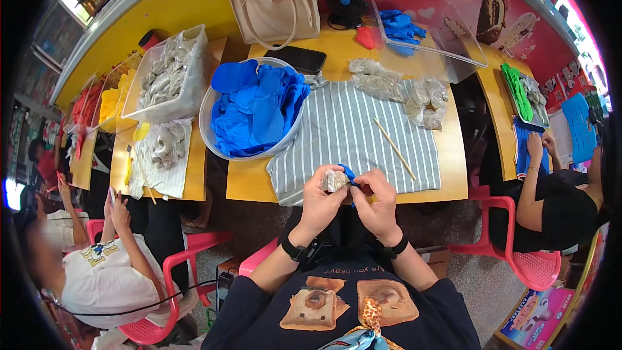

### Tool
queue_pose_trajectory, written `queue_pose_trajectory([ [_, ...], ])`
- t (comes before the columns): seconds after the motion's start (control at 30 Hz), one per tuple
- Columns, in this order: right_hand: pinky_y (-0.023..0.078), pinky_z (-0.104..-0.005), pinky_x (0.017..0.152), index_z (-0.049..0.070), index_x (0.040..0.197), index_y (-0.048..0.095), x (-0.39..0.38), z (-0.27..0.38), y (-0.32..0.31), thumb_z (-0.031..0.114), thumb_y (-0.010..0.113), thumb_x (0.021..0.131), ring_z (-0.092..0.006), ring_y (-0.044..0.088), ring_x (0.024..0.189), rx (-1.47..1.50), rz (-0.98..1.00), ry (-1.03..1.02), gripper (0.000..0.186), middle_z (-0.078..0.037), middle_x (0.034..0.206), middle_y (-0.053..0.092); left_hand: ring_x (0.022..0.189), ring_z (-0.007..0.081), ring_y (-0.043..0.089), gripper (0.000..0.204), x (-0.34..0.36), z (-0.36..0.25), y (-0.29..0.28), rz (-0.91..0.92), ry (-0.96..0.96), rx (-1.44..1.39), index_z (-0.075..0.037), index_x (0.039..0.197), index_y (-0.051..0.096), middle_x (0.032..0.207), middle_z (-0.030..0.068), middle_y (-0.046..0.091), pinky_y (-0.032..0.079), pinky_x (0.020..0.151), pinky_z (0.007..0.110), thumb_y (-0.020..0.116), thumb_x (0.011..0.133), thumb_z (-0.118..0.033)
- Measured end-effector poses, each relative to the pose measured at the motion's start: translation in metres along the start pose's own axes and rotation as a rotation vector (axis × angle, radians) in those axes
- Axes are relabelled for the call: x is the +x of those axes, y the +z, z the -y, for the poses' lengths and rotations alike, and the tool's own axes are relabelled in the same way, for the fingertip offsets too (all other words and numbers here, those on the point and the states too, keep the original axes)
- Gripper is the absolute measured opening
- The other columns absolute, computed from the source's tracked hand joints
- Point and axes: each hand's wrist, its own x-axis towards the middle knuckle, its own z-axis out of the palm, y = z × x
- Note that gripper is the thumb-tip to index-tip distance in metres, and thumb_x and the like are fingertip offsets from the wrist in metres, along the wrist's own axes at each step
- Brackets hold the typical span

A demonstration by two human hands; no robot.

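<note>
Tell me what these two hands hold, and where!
The left hand grips a crinkly pale bundle around its side. The right hand pinches a blue piece, seemingly by one end.

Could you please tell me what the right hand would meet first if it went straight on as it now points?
The right hand points up and leftward; first in line looks to be the blue piece at its fingertips, then probably the left hand, though depth is unclear.
</note>
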Motion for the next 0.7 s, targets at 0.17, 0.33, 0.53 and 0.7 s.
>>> queue_pose_trajectory([
  [0.17, 0.046, -0.0404, 0.059, 0.0, 0.088, 0.059, 0.004, 0.007, 0.001, -0.007, 0.059, 0.069, -0.0319, 0.058, 0.07, -0.395, -0.034, -0.183, 0.02, -0.014, 0.078, 0.056, 0.083, 0.0065, 0.058, 0.039, 0.0, 0.007, -0.006, 0.1, 0.119, 0.11, -0.004, 0.118, 0.052, 0.097, 0.0016, 0.06, 0.052, 0.07, 0.024, 0.062, 0.083, 0.009],
  [0.33, 0.044, -0.0434, 0.057, -0.001, 0.085, 0.059, 0.007, 0.007, 0.003, -0.005, 0.059, 0.07, -0.034, 0.056, 0.069, -0.516, 0.008, -0.3, 0.015, -0.014, 0.075, 0.054, 0.085, 0.0064, 0.057, 0.033, 0.001, 0.007, -0.008, 0.142, 0.108, 0.178, -0.004, 0.114, 0.056, 0.099, 0.0009, 0.06, 0.051, 0.07, 0.022, 0.058, 0.084, 0.009],
  [0.53, 0.042, -0.0385, 0.051, -0.002, 0.083, 0.06, 0.012, -0.004, 0.003, -0.005, 0.06, 0.076, -0.0299, 0.055, 0.058, -0.318, 0.008, -0.207, 0.007, -0.014, 0.069, 0.053, 0.084, 0.0176, 0.062, 0.02, 0.005, -0.012, -0.015, 0.186, 0.347, 0.375, -0.001, 0.097, 0.062, 0.097, 0.0093, 0.06, 0.05, 0.069, 0.028, 0.062, 0.078, 0.004],
  [0.7, 0.039, -0.0294, 0.049, -0.004, 0.079, 0.062, 0.006, -0.004, -0.001, -0.005, 0.059, 0.079, -0.013, 0.053, 0.054, 0.076, 0.097, 0.202, 0.003, -0.011, 0.064, 0.058, 0.083, 0.0262, 0.062, 0.017, 0.004, -0.02, -0.019, 0.277, 0.452, 0.538, 0.001, 0.092, 0.061, 0.096, 0.0125, 0.06, 0.05, 0.072, 0.032, 0.064, 0.074, 0.003],
])
